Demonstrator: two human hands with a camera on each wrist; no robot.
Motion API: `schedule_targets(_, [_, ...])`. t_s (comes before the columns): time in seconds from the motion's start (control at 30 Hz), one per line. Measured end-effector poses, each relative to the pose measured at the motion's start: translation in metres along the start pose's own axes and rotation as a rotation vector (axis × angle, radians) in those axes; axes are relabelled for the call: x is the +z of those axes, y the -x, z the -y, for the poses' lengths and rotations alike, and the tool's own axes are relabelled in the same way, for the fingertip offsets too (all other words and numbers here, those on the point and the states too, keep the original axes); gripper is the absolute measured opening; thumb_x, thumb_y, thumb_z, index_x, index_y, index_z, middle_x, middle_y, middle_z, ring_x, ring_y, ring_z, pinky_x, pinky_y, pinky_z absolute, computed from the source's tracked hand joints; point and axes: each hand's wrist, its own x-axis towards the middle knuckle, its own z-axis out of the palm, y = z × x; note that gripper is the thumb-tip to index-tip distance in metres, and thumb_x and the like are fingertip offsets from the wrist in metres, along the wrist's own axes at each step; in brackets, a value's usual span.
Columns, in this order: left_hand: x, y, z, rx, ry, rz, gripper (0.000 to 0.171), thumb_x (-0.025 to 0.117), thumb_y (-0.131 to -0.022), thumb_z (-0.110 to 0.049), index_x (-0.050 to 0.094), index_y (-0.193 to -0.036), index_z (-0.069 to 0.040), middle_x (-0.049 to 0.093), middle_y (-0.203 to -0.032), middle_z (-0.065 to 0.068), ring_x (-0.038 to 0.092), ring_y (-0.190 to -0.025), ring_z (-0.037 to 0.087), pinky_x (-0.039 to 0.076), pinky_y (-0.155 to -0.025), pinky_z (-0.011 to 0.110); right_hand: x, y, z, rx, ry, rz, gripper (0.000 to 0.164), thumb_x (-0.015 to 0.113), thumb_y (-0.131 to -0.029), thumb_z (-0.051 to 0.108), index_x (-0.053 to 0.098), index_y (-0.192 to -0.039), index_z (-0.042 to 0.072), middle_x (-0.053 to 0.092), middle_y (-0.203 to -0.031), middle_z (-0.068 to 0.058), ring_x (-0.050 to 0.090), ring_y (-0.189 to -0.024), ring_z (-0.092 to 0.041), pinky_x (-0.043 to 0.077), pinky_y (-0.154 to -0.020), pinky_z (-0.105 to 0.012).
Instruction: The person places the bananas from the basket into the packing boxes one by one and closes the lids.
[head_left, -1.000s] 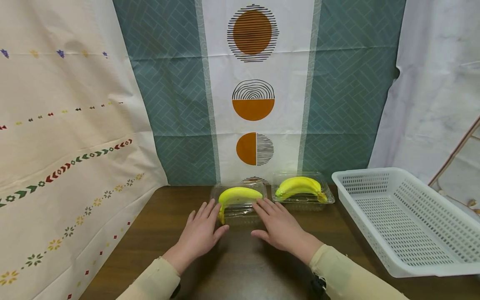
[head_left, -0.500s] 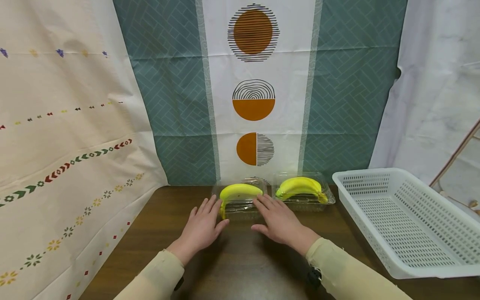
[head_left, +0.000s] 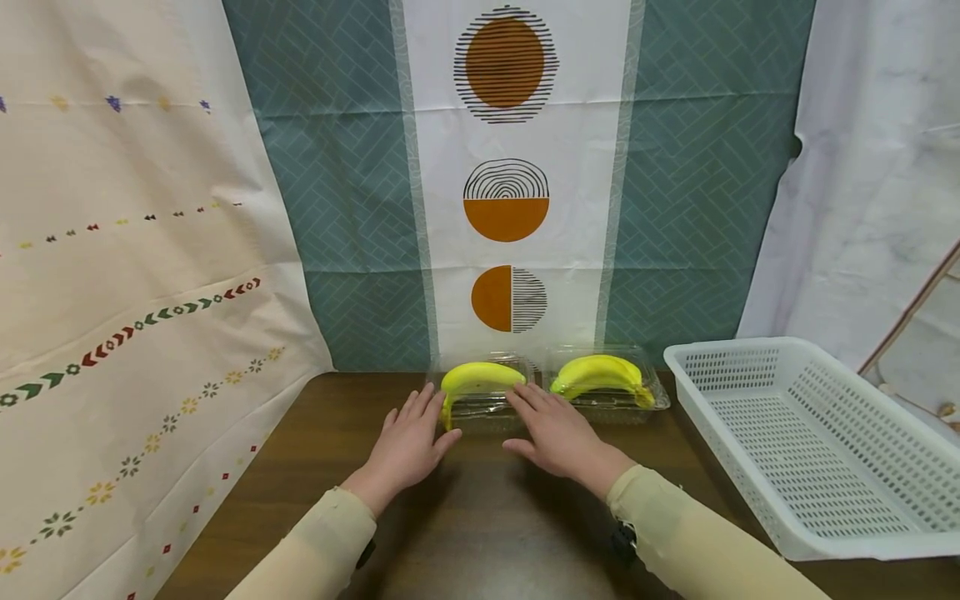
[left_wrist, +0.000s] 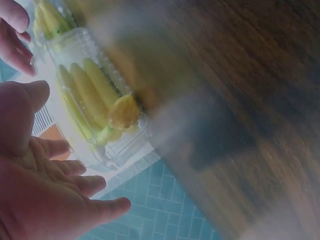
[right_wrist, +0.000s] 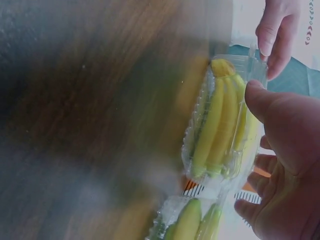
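Observation:
Two clear plastic boxes of bananas stand side by side at the table's back edge. My left hand [head_left: 405, 446] is at the left side of the left box [head_left: 487, 410], and my right hand [head_left: 558, 437] at its right side. Both hands have extended fingers, with the thumbs apart. In the head view, the fingertips reach the box's sides; firm contact is hard to tell. Through the plastic show yellow bananas [right_wrist: 220, 120], with their stem end [left_wrist: 124, 112] toward the left hand. The right box [head_left: 611, 402] lies just beyond my right fingertips.
A white perforated plastic basket [head_left: 817, 450] stands on the right of the dark wooden table [head_left: 472, 533]. Behind the boxes hangs a green and white patterned cloth [head_left: 352, 208]; a cream embroidered cloth [head_left: 150, 275] borders the left.
The left box has slid back toward the cloth, now about level with the right box. Both hands have moved forward with it, fingers still straight. The right box and basket stay put.

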Motion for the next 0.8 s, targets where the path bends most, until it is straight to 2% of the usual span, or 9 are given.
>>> schedule_targets(0.8, [0.005,-0.021,0.004,-0.02,0.018,0.008,0.08,0.067,-0.11,-0.048,0.038,-0.171,-0.004,0.026,-0.18,0.021,0.023,-0.166,0.046,0.023,-0.127,0.075,0.002,-0.01,-0.008,0.014,-0.046,-0.01,0.079,0.074,-0.107,0.045,0.045,-0.167,0.002,0.039,-0.174,-0.021,0.035,-0.161,-0.042,0.036,-0.127,-0.061])
